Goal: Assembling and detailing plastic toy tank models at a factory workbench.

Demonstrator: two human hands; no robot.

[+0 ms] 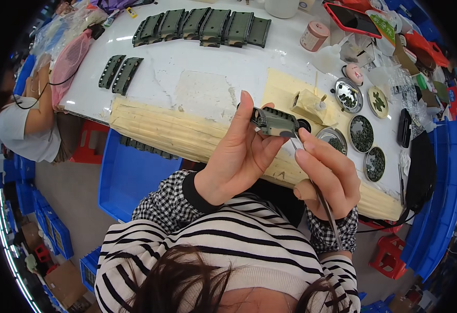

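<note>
Between the thumb and fingers of my left hand [239, 151] is a green camouflage plastic part [278, 123], long and slightly curved, held up over the table's near edge. My right hand [333, 177] is closed around metal tweezers [323, 201], whose tips reach the part's right end. A tan cover sits on one of my right fingertips. Just beyond the hands, a cream block [312, 107] stands on a yellowish sheet. To its right are round dishes of small dark green pieces [361, 133], [375, 163], and a metal dish [348, 95] with fewer pieces.
Similar green parts stand in a row [202, 26] at the table's far side, with two more [127, 75] at left. A pink jar [314, 36] and a red-cased phone [352, 20] lie far right. A blue bin [129, 177] sits below the table's edge. Another person [32, 125] sits at left.
</note>
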